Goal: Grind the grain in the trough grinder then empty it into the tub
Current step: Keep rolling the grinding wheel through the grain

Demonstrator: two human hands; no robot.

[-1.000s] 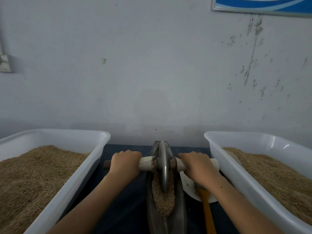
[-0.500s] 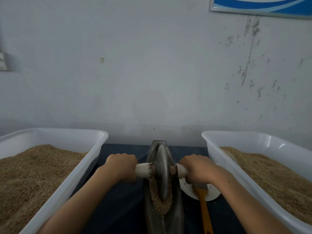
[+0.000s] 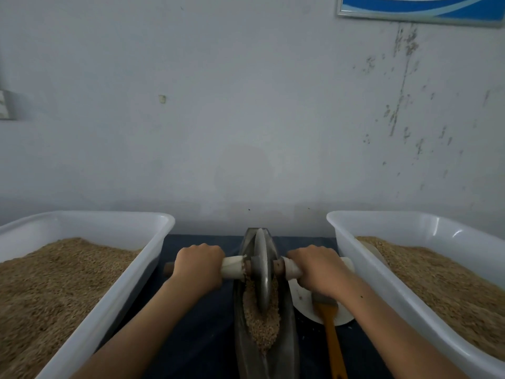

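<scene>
A narrow metal trough grinder (image 3: 288, 348) lies lengthwise on the dark table between two tubs. Its metal wheel (image 3: 263, 272) stands upright in the trough, on a wooden axle (image 3: 232, 266). My left hand (image 3: 199, 265) grips the axle's left handle and my right hand (image 3: 318, 269) grips the right handle. Brown grain (image 3: 261, 321) fills the trough around and in front of the wheel. The wheel sits toward the trough's far end.
A white tub (image 3: 114, 305) of grain stands on the left and another white tub (image 3: 363, 272) of grain on the right. A white dish (image 3: 304, 302) with an orange-handled tool (image 3: 332, 340) lies right of the trough. A wall rises close behind.
The wheel rolled a little toward me half a second ago, then back toward the trough's far end. Both hands kept hold of the axle.
</scene>
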